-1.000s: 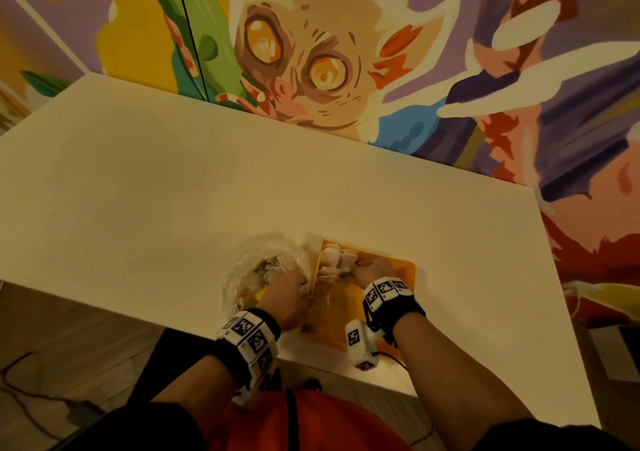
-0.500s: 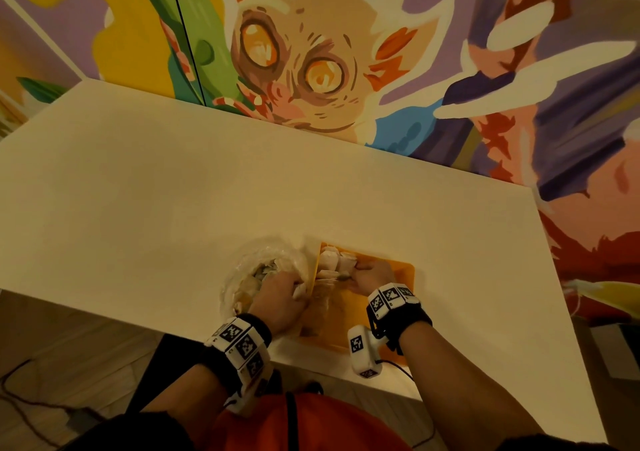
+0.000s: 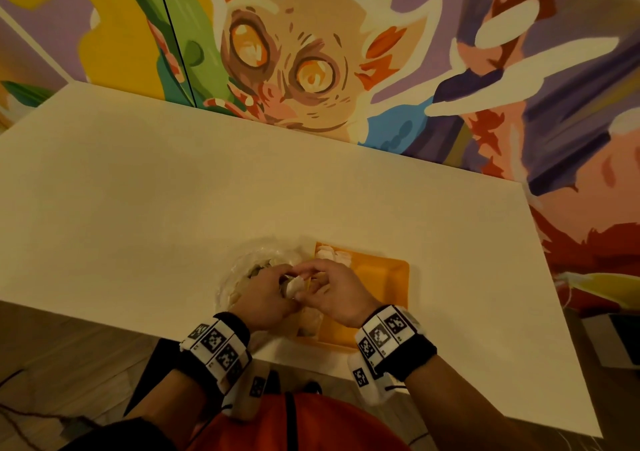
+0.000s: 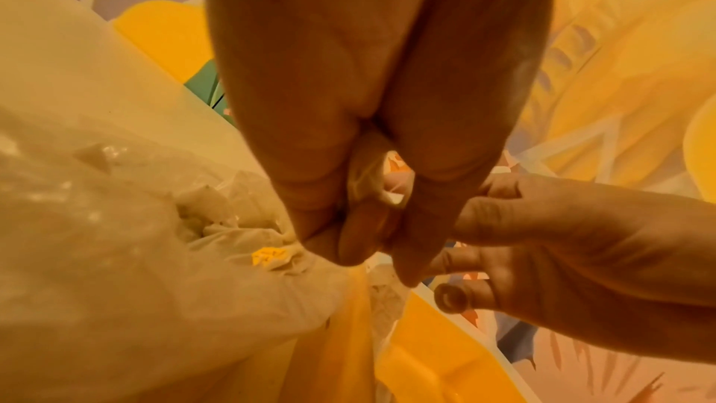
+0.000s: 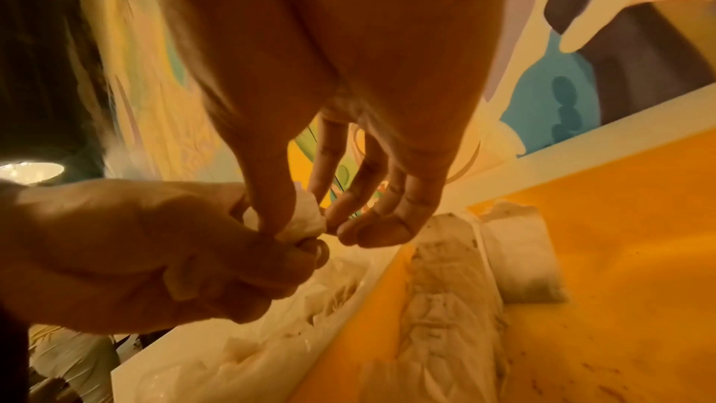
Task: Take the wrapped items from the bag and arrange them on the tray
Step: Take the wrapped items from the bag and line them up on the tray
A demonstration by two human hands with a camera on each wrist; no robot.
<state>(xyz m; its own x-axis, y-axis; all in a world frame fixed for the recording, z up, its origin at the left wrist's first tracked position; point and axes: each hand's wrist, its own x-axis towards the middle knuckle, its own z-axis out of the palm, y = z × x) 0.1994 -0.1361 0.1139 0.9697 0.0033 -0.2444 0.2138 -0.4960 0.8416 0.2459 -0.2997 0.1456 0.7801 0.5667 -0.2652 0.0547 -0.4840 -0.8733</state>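
- A big white table (image 3: 242,191) is seen under everything, with a painted wall (image 3: 311,52) behind it.
- An orange tray (image 3: 384,277) is set near the front edge of the table. A clear plastic bag (image 3: 239,270) is set right beside it, on its left side.
- Some wrapped items (image 5: 449,293) are already laid in a row along the left side of the tray, touching each other. One more (image 5: 523,253) is laid just next to them.
- Much of the tray is left bare, so there is room for more.
- More wrapped things (image 4: 217,210) can be seen inside the bag, so the job is judged to be only partly done. How many are left cannot be counted.
- The left hand (image 3: 266,294) and the right hand (image 3: 336,291) are held together in the air, over the spot where the bag and tray meet.
- One small wrapped item (image 3: 294,286) is held between them. It is gripped by the curled fingers of the left hand and pinched at its top by the thumb and fingertips (image 5: 341,219) of the right hand.
- It looks like the item is being passed across, and it is not yet set down on the tray.
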